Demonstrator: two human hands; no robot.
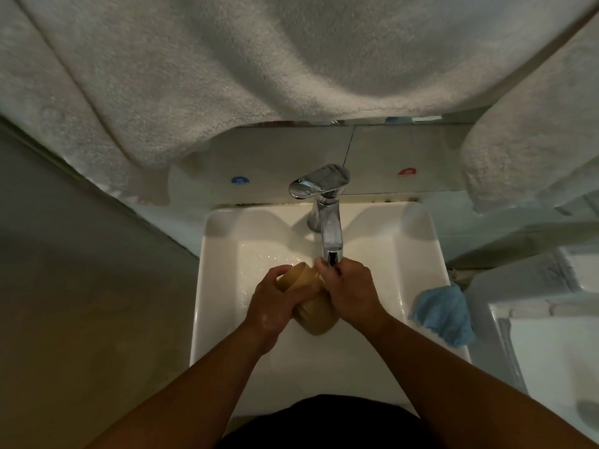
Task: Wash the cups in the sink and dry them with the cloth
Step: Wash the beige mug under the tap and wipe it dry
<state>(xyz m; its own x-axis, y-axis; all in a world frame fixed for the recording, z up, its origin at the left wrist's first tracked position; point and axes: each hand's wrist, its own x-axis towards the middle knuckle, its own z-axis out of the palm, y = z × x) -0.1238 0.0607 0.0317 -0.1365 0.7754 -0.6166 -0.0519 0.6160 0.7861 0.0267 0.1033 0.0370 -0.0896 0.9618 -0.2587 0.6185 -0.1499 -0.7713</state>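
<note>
Two tan cups are held over the white sink [223, 306], under the chrome tap's spout [332, 241]. My left hand [274, 303] grips the upper tan cup [296, 278], which lies on its side with its mouth to the upper left. My right hand [350, 293] wraps over the right side of the cups, its fingertips near the spout end. The lower tan cup [316, 314] shows below both hands. Wet drops glisten on the basin floor. A blue cloth [444, 314] lies on the sink's right rim.
Large white towels [227, 69] hang over the top of the view, and another white towel [525, 157] hangs at the right. Blue and red dots mark the wall behind the tap. A grey wall stands at the left, a white fixture [551, 351] at the right.
</note>
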